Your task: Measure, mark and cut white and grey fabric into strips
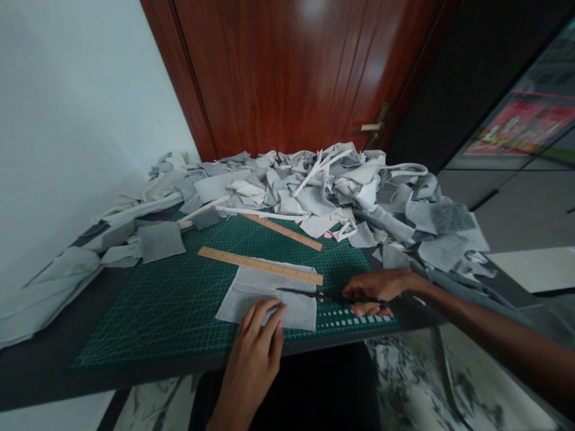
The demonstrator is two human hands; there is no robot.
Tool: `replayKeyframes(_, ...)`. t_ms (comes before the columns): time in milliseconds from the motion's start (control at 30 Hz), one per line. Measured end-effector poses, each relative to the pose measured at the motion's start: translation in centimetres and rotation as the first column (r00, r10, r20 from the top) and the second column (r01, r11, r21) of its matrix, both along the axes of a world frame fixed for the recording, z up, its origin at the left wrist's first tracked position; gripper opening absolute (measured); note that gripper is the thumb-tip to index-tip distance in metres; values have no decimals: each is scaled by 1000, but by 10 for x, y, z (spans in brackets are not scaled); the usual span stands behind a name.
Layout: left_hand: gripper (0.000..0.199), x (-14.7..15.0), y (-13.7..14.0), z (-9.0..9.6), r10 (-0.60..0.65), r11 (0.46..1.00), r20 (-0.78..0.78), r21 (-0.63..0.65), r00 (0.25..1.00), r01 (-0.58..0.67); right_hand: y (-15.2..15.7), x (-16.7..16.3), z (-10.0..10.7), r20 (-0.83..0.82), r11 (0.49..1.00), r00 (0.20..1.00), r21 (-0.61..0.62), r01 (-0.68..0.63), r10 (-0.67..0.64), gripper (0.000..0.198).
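A piece of pale grey cloth [296,311] lies on the green cutting mat [179,311]. My left hand [258,341] rests on its near edge, fingers slightly apart and pressing down. Black-handled scissors [332,297] are gripped in my right hand [375,291], at the cloth's right side. Their blades point left across the cloth; whether they are parted is unclear. A faint crease or edge runs left from the tips. Just beyond, a wooden ruler [260,263] lies across the far part of the cloth.
A second wooden ruler [287,232] lies farther back on the mat. Grey and white fabric scraps [314,194] are heaped along the table's back and sides. Behind stands a brown door [291,78]. More scraps [399,371] litter the floor at right.
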State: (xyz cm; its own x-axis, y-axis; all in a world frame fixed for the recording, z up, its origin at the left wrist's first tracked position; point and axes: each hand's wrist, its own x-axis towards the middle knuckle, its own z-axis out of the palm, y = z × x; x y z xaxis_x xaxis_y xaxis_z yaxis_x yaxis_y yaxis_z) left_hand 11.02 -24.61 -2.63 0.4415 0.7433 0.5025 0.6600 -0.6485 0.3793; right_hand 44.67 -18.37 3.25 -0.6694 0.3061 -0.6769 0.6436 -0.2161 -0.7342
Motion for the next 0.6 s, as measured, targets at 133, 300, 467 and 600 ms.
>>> replayKeyframes(133,35,0,-1,-5,39,999,-39,9,999,-38,5,-1,1,-6,998,1000,-63,-29,29,68)
replayKeyframes(300,36,2,-3,-7,54,998,-57,41,997,-52,8,2,-5,-15,994,1000,-111,4,-6,65)
replayKeyframes(467,37,2,-4,-8,57,997,-63,63,996,-53,7,-3,-11,-64,989,997,-145,41,-50,54)
replayKeyframes(600,38,2,-4,-8,44,998,-49,53,998,-41,7,-15,-8,-60,988,995,-139,70,-79,51)
